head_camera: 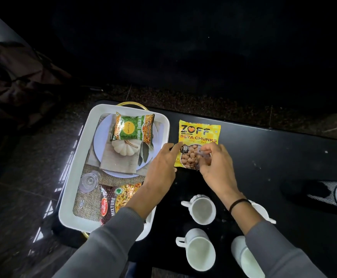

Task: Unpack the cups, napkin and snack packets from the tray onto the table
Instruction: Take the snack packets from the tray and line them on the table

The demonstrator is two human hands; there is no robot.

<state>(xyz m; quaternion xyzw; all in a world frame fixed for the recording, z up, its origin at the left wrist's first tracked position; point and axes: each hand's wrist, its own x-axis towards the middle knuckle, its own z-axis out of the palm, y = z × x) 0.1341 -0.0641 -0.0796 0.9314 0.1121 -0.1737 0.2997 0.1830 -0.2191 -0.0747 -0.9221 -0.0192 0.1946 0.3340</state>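
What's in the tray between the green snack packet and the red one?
In the head view, a small white pumpkin on a folded napkin lies between the green packet and the red packet, and then some rough burlap.

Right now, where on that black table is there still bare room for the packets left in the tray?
The widest bare patch is the black table right of the yellow soya packet, out to the far edge. A smaller strip lies between that packet and the cups. The near edge is crowded with cups, and both hands, left and right, cover the packet's lower part beside the tray.
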